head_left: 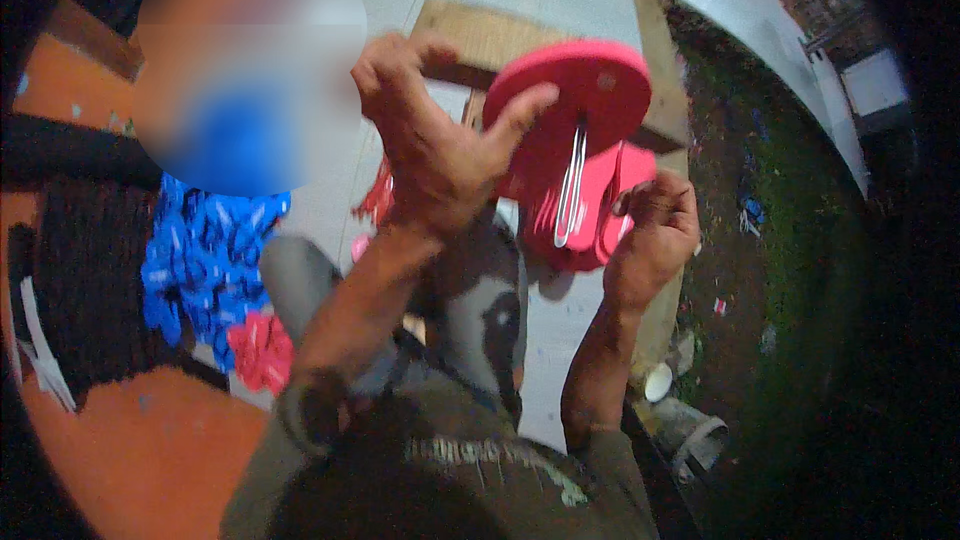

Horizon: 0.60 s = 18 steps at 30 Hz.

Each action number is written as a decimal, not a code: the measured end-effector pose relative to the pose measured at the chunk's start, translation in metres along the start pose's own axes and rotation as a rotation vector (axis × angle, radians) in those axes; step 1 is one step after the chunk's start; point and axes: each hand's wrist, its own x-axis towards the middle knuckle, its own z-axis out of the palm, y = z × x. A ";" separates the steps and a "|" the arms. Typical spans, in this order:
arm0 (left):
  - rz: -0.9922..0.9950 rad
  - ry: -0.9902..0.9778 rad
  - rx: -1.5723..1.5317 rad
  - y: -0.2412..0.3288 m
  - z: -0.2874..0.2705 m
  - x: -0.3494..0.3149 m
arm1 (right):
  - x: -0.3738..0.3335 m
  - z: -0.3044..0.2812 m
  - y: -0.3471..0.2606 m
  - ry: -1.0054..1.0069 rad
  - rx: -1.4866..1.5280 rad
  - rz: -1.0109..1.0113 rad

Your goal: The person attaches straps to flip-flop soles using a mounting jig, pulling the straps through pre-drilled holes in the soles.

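Note:
A pink flat piece with a rounded end [600,70], which looks like a foam sandal sole, stands tilted in front of me. A thin shiny metal prong [572,185] runs down from its face. Below it are more pink pieces [560,205], partly overlapping. My left hand [435,135] is open, with its fingers apart and its thumb lying against the near face of the rounded piece. My right hand [660,225] is closed in a pinch on a thin pink strap [612,202] to the right of the prong.
A wooden block [490,30] lies behind the pink pieces. At left are piles of blue straps [215,270] and pink straps [262,350], beside a dark ribbed stack [100,270]. A blurred patch covers the upper left. A white cup [657,381] lies at lower right.

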 end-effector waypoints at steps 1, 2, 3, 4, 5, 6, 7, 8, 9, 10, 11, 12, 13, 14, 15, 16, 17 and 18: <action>0.033 -0.015 -0.030 0.006 -0.013 -0.003 | -0.019 -0.008 -0.009 -0.093 0.260 0.171; 0.101 0.000 -0.069 0.008 -0.018 0.004 | -0.024 0.004 -0.019 -0.189 0.174 0.237; 0.235 0.004 -0.090 0.008 -0.016 0.010 | -0.031 0.024 -0.031 -0.283 0.087 0.302; 0.347 0.008 -0.110 0.005 -0.011 0.011 | -0.039 0.038 -0.035 -0.384 -0.014 0.380; 0.295 -0.074 -0.088 0.015 -0.007 0.017 | -0.037 0.043 -0.035 -0.396 0.088 0.418; 0.272 -0.133 -0.073 0.018 -0.002 0.017 | -0.031 0.045 -0.033 -0.406 0.190 0.454; 0.299 -0.183 -0.102 0.019 0.001 0.020 | -0.029 0.042 -0.031 -0.446 0.398 0.562; 0.291 -0.220 -0.117 0.017 0.004 0.020 | -0.029 0.040 -0.026 -0.439 0.463 0.558; 0.287 -0.249 -0.130 0.015 0.009 0.024 | -0.030 0.040 -0.018 -0.433 0.529 0.554; 0.248 -0.276 -0.139 0.012 0.015 0.023 | -0.034 0.042 -0.013 -0.414 0.593 0.551; 0.209 -0.302 -0.147 0.010 0.018 0.022 | -0.037 0.047 -0.011 -0.363 0.546 0.475; 0.213 -0.335 -0.114 0.008 0.018 0.022 | -0.037 0.048 -0.012 -0.362 0.539 0.474; 0.215 -0.361 -0.077 0.008 0.015 0.025 | -0.037 0.048 -0.013 -0.369 0.529 0.474; 0.216 -0.384 -0.036 0.010 0.011 0.028 | -0.036 0.047 -0.014 -0.380 0.520 0.474; 0.234 -0.428 0.039 0.014 0.005 0.031 | -0.034 0.040 -0.009 -0.515 0.538 0.472; 0.258 -0.465 0.113 0.017 -0.002 0.036 | -0.031 0.025 -0.001 -0.561 0.426 0.454; 0.218 -0.512 0.062 0.011 -0.002 0.037 | -0.026 0.003 0.011 -0.595 0.312 0.433; 0.184 -0.559 -0.001 0.006 0.001 0.037 | -0.013 -0.029 0.050 -0.424 0.239 0.289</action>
